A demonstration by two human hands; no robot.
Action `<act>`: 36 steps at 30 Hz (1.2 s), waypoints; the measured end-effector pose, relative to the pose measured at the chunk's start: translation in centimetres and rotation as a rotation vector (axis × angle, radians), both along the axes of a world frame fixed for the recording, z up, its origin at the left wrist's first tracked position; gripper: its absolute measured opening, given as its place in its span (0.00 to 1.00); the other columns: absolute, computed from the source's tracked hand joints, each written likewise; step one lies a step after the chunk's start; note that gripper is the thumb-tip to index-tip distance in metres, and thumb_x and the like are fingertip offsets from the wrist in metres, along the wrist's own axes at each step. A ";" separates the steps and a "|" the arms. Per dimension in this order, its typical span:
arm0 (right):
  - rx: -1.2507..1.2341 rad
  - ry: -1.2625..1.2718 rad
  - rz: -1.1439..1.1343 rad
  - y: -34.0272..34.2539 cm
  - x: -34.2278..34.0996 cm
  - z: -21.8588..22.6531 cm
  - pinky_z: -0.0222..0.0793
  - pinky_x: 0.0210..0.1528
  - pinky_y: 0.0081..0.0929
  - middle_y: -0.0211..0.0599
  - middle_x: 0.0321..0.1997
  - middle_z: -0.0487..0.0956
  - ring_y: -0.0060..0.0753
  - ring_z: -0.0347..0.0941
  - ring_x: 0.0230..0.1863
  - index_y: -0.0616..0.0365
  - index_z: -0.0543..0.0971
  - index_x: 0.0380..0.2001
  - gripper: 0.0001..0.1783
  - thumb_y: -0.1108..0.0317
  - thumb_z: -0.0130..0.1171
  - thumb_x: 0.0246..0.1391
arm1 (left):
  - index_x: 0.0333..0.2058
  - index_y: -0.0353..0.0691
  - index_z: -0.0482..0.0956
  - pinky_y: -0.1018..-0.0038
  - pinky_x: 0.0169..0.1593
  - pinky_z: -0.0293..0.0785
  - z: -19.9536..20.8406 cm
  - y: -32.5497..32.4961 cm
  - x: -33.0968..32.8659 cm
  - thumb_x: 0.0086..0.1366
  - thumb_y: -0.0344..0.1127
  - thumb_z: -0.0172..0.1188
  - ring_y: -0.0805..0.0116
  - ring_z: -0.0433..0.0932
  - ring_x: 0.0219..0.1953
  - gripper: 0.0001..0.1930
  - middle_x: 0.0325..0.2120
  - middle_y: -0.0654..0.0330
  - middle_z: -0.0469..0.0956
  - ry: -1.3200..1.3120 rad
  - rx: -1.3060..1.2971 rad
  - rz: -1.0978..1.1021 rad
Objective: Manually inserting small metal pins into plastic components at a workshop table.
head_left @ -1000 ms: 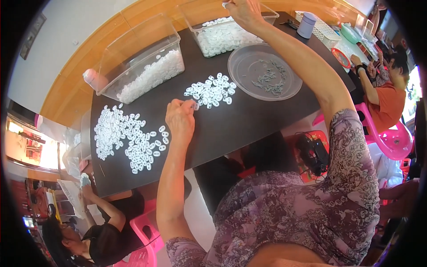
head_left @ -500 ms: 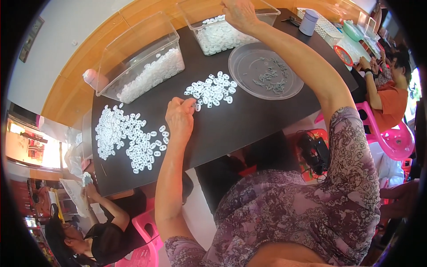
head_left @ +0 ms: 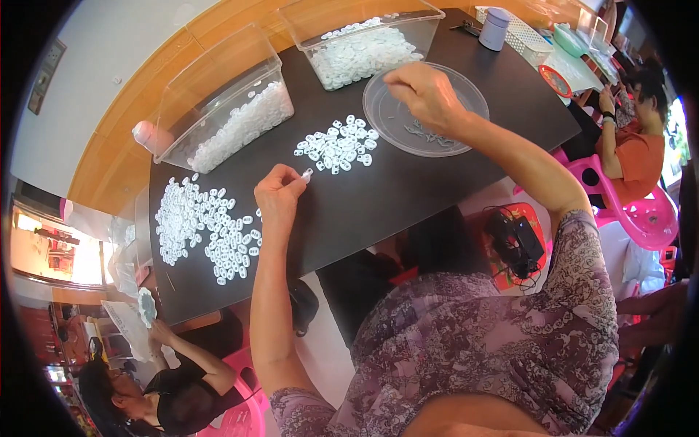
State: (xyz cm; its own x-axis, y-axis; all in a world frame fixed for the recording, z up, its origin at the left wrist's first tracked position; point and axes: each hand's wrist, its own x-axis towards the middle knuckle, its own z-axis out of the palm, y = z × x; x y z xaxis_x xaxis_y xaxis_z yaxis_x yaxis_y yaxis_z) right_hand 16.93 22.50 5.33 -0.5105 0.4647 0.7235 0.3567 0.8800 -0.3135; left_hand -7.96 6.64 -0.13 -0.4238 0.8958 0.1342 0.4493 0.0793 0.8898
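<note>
My left hand (head_left: 278, 195) pinches one small white oval plastic piece (head_left: 306, 175) between thumb and fingertips, just above the dark table. Beside it lies a loose pile of similar white ovals with two dark marks (head_left: 341, 146). My right hand (head_left: 431, 98) is over a round clear shallow tray (head_left: 477, 109), its fingers drawn together. Whatever they hold, if anything, cannot be made out. Small grey pieces (head_left: 429, 137) lie in that tray, partly covered by my hand and wrist. A larger heap of white ovals (head_left: 178, 218) spreads at the table's left side.
Two clear plastic bins, one at the far left (head_left: 280, 69) and one at the far middle (head_left: 309, 49), hold many white pieces. A lavender cup (head_left: 494, 29) and a white basket (head_left: 535, 47) stand at the far right. One person sits at the left, another in orange at the right.
My right hand has come back from above the far middle bin to the round tray. My left hand has drawn left and slightly nearer, away from the middle pile, with a white oval piece.
</note>
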 end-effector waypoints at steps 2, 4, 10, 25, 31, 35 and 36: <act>-0.053 0.035 0.019 -1.1 0.5 -0.9 0.67 0.39 0.39 0.45 0.30 0.77 0.49 0.71 0.35 0.62 0.76 0.28 0.06 0.73 0.54 0.46 | 0.21 0.36 0.73 0.80 0.22 0.58 0.1 -0.1 -0.1 0.48 0.27 0.61 0.81 0.64 0.18 0.05 0.14 0.68 0.69 -0.133 -0.032 -0.021; -0.048 0.010 0.023 -1.8 0.9 -1.5 0.67 0.38 0.36 0.44 0.30 0.76 0.46 0.72 0.35 0.63 0.76 0.30 0.06 0.74 0.54 0.47 | 0.21 0.37 0.73 0.82 0.22 0.56 0.0 0.0 0.1 0.50 0.27 0.60 0.83 0.64 0.19 0.04 0.14 0.70 0.69 -0.113 -0.007 -0.031; -0.045 -0.018 0.011 -1.4 1.9 -2.1 0.67 0.37 0.32 0.42 0.30 0.77 0.43 0.72 0.35 0.63 0.76 0.30 0.06 0.74 0.56 0.46 | 0.28 0.35 0.75 0.81 0.28 0.64 -0.4 -0.1 0.8 0.52 0.24 0.56 0.80 0.68 0.23 0.04 0.19 0.65 0.73 0.015 0.014 -0.072; -0.225 -0.141 -0.043 3.5 1.5 -5.6 0.69 0.34 0.42 0.48 0.25 0.77 0.51 0.74 0.32 0.58 0.79 0.22 0.05 0.73 0.54 0.39 | 0.35 0.35 0.78 0.81 0.32 0.68 0.1 -2.4 3.4 0.57 0.26 0.57 0.78 0.71 0.27 0.07 0.30 0.65 0.76 0.009 0.140 -0.047; -0.100 -0.411 -0.047 5.0 -1.5 -7.3 0.68 0.31 0.48 0.51 0.23 0.76 0.56 0.74 0.29 0.59 0.77 0.17 0.05 0.72 0.53 0.35 | 0.38 0.34 0.77 0.86 0.27 0.65 0.6 -5.6 6.4 0.59 0.27 0.57 0.82 0.69 0.25 0.08 0.27 0.66 0.75 -0.338 0.172 0.017; 0.089 -0.482 -0.032 5.8 -1.4 -8.4 0.70 0.30 0.48 0.59 0.22 0.74 0.61 0.73 0.27 0.65 0.75 0.13 0.08 0.71 0.52 0.35 | 0.35 0.35 0.77 0.85 0.28 0.66 0.1 -6.3 7.4 0.59 0.26 0.55 0.81 0.70 0.25 0.05 0.25 0.66 0.75 -0.464 0.134 0.021; 0.094 -0.490 -0.030 6.0 -1.2 -8.7 0.70 0.29 0.48 0.60 0.22 0.74 0.62 0.73 0.27 0.65 0.75 0.13 0.08 0.71 0.52 0.35 | 0.35 0.35 0.77 0.84 0.28 0.66 0.4 -6.4 7.7 0.59 0.25 0.55 0.80 0.71 0.25 0.05 0.25 0.65 0.75 -0.539 0.143 0.002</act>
